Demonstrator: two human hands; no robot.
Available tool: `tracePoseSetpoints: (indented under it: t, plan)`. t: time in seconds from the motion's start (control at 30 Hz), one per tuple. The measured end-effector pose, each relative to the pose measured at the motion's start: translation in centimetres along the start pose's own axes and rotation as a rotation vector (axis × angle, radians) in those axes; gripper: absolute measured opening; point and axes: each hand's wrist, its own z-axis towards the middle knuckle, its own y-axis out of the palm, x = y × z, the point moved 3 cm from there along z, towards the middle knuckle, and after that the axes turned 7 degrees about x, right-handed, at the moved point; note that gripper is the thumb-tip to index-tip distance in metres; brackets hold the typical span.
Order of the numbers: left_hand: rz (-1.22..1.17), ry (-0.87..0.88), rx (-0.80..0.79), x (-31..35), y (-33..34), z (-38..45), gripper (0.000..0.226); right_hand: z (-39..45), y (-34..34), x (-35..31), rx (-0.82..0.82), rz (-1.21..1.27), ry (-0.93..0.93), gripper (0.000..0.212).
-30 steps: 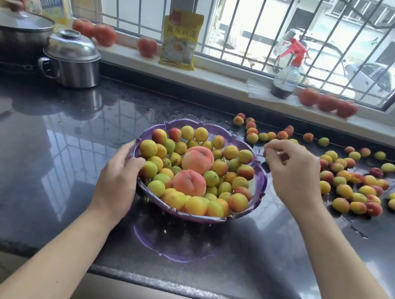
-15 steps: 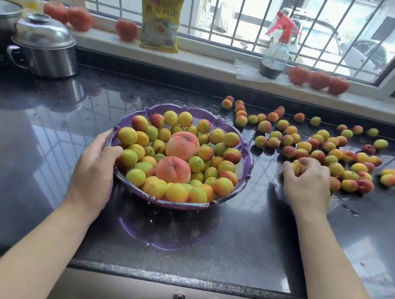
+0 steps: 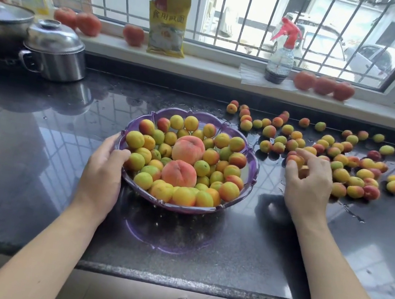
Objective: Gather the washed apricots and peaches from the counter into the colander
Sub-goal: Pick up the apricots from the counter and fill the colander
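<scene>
A purple colander (image 3: pixel 253 168) sits mid-counter, heaped with several apricots and two peaches (image 3: pixel 188 149). My left hand (image 3: pixel 103 173) grips its left rim, thumb over the edge against an apricot. Several loose apricots (image 3: pixel 345 159) lie scattered on the wet counter to the right. At the near left edge of that pile, my right hand (image 3: pixel 309 182) has its fingers curled round a few apricots (image 3: pixel 294 160), one showing under the palm.
The dark wet counter (image 3: pixel 36 149) ends at a front edge above drawers. A steel pot (image 3: pixel 56 54) and a lidded pan (image 3: pixel 2 20) stand at the back left. The windowsill holds tomatoes (image 3: pixel 324 84), a spray bottle (image 3: pixel 282 56) and a yellow packet (image 3: pixel 168 25).
My right hand went from the colander's right rim to the loose pile and now curls around apricots there. My left hand stayed on the colander's rim.
</scene>
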Motion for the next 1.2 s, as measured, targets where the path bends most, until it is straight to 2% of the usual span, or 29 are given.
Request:
tracePoseSetpoints:
  t: [0.1, 0.2, 0.3, 0.37, 0.43, 0.53, 0.67, 1.0, 1.2]
  plan:
    - [0.016, 0.001, 0.008, -0.1, -0.1, 0.2, 0.045, -0.4, 0.0, -1.4, -0.031, 0.111, -0.094, 0.028]
    - [0.036, -0.004, 0.017, 0.0, 0.0, 0.2, 0.043, -0.3, -0.2, -3.5, -0.196, 0.272, -0.008, 0.024]
    - [0.049, -0.001, 0.018, 0.1, -0.1, 0.1, 0.041, 0.1, -1.0, -7.3, -0.487, 0.413, 0.006, 0.022]
    - [0.056, -0.006, 0.021, 0.0, -0.1, 0.2, 0.041, -0.3, -0.8, -10.0, -0.739, 0.317, -0.075, 0.029]
    - [0.056, -0.009, 0.023, 0.0, -0.2, 0.2, 0.041, -1.0, -0.1, -12.0, -0.853, 0.168, -0.202, 0.034]
    - [0.051, -0.010, 0.020, 0.0, -0.2, 0.1, 0.045, -1.8, 1.1, -13.9, -0.883, -0.025, -0.371, 0.026]
    - [0.050, -0.013, 0.011, -0.1, -0.2, 0.2, 0.041, -2.8, 2.5, -14.8, -1.001, -0.160, -0.481, 0.024]
    - [0.029, -0.001, 0.007, -0.1, -0.2, 0.3, 0.040, -2.7, 3.1, -14.4, -0.977, -0.159, -0.429, 0.016]
    - [0.037, -0.011, -0.007, 0.2, -0.2, 0.1, 0.037, -2.8, 3.0, -14.3, -1.006, -0.203, -0.415, 0.019]
